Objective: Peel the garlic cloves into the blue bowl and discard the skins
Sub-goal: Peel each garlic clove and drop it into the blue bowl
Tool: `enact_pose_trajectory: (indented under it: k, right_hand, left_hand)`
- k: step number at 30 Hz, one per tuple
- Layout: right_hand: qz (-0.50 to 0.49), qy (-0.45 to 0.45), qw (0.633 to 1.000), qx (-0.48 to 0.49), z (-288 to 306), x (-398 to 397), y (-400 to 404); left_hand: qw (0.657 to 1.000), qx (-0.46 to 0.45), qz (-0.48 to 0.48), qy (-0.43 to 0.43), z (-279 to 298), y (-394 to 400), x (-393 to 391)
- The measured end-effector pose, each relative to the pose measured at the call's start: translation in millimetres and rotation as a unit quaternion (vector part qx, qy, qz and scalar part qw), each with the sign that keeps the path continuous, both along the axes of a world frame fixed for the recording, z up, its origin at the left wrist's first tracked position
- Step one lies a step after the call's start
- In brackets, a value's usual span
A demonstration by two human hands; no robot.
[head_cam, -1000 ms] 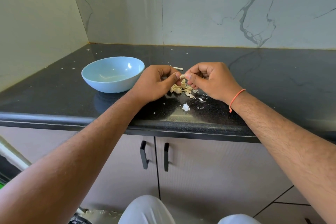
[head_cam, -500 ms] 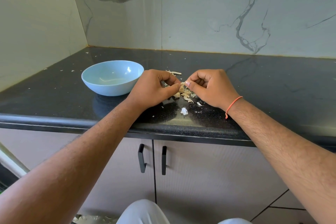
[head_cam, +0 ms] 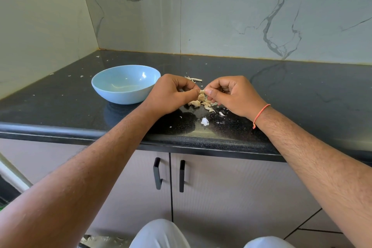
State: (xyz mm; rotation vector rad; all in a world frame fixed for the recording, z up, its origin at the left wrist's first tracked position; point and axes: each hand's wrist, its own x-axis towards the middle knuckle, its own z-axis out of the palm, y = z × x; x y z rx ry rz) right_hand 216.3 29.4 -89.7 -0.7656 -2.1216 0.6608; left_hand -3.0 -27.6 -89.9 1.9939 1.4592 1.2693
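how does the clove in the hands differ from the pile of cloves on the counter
The held garlic clove is lifted, pinched between the left hand and the right hand; the garlic pile lies loose on the black countertop. The held clove is single; the pile is several pieces. Both are pale beige and outside the blue bowl.

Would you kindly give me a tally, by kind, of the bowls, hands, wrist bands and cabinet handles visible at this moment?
Blue bowl: 1
Hands: 2, the left hand and right hand, both pinching one garlic clove
Orange wrist band: 1
Black cabinet handles: 2, left handle and right handle
Total: 6
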Motion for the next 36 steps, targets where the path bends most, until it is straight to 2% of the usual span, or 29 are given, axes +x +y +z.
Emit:
enact_pose_trajectory:
  k: [9,16,23,31,36]
  right_hand:
    - [0.065,0.031,0.995,-0.075,0,0,3]
    - [0.036,0.087,0.993,-0.071,-3,0,10]
    - [-0.006,0.049,0.998,-0.031,-6,0,12]
    - [-0.039,0.014,0.987,0.154,-1,-1,3]
    - [-0.046,0.004,0.988,0.146,-1,-1,3]
  left_hand:
    - [0.999,0.023,0.042,0.003,-2,5,0]
    - [1.000,0.024,0.007,0.013,-5,5,-2]
    - [0.999,0.032,-0.009,-0.004,-1,2,0]
    - [0.999,0.021,-0.011,-0.026,-2,2,0]
    - [0.999,0.013,-0.021,-0.034,1,-1,1]
